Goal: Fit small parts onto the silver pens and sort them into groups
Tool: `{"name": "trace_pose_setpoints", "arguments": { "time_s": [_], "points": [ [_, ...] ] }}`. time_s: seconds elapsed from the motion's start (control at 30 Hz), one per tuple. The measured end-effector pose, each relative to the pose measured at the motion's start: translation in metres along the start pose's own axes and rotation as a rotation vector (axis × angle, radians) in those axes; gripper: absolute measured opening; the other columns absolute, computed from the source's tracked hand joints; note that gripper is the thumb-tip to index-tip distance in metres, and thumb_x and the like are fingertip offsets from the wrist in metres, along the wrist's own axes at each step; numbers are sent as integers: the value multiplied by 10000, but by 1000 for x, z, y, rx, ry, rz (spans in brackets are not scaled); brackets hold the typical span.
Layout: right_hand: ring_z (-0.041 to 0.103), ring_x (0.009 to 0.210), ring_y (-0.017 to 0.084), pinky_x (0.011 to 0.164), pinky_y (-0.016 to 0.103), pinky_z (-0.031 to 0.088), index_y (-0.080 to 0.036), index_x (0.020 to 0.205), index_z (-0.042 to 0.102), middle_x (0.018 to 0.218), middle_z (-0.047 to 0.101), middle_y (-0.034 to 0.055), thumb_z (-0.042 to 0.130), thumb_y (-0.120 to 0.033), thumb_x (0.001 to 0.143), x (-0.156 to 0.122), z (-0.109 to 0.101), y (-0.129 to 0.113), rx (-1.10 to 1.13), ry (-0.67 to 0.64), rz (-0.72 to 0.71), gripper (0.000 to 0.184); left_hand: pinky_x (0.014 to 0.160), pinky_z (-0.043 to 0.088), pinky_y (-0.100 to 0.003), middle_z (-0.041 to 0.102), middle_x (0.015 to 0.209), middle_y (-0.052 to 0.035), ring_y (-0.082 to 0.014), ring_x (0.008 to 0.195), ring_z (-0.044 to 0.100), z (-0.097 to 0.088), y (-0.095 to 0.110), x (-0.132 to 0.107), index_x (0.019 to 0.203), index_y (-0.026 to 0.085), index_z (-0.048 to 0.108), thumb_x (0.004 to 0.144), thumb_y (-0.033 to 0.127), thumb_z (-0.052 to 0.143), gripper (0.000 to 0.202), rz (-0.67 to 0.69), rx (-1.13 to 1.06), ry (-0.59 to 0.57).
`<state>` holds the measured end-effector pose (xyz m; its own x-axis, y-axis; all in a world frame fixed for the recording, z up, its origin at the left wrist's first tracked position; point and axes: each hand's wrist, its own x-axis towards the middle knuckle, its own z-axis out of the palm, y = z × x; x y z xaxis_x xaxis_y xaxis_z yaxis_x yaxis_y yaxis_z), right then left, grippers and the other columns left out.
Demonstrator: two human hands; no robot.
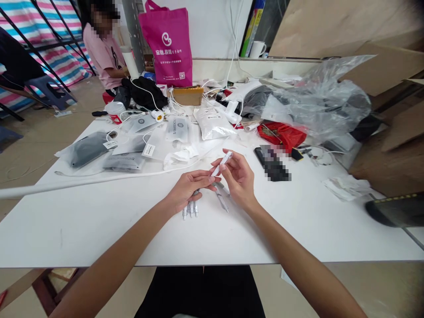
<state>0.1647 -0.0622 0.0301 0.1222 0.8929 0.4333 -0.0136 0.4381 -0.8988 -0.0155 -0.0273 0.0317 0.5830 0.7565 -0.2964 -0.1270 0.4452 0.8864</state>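
Observation:
A white pen (pixel 222 163) is held at a slant over the middle of the table, between both of my hands. My left hand (pixel 185 189) pinches its lower end with thumb and fingers. Around the upper part of the same pen, the fingers of my right hand (pixel 241 180) are closed. Several more pens (pixel 191 211) lie side by side on the white tabletop, partly hidden under my left hand. Another pen (pixel 222 201) rests at an angle between my hands, its upper end partly covered.
Packed pouches (pixel 124 161) and a white plastic packet (pixel 213 123) crowd the back left. A white cable (pixel 99 181) crosses the table. A dark phone-like object (pixel 271 164), a red bag (pixel 281 134) and clear plastic (pixel 318 101) lie right. A person (pixel 102 57) sits at the far left.

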Motion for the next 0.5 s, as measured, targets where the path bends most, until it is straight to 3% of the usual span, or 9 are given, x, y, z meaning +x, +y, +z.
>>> {"name": "trace_pose_setpoints", "arguments": {
  "time_s": [0.3, 0.5],
  "points": [
    [762, 1021, 243, 854, 416, 603, -315, 1263, 505, 1094, 772, 61, 655, -521, 1014, 6, -5, 11, 24, 121, 31, 357, 426, 196, -201, 774, 1262, -190, -234, 966, 772, -2, -2, 1, 1145, 171, 765, 824, 445, 885, 438, 38, 56, 12],
    [769, 983, 224, 852, 381, 596, -300, 1184, 517, 1086, 767, 44, 744, -508, 943, 11, -6, 13, 187, 198, 126, 391, 429, 189, -195, 769, 1260, -194, -238, 988, 771, -4, -3, 2, 1122, 165, 754, 830, 432, 881, 416, 35, 68, 13]
  ]
}}
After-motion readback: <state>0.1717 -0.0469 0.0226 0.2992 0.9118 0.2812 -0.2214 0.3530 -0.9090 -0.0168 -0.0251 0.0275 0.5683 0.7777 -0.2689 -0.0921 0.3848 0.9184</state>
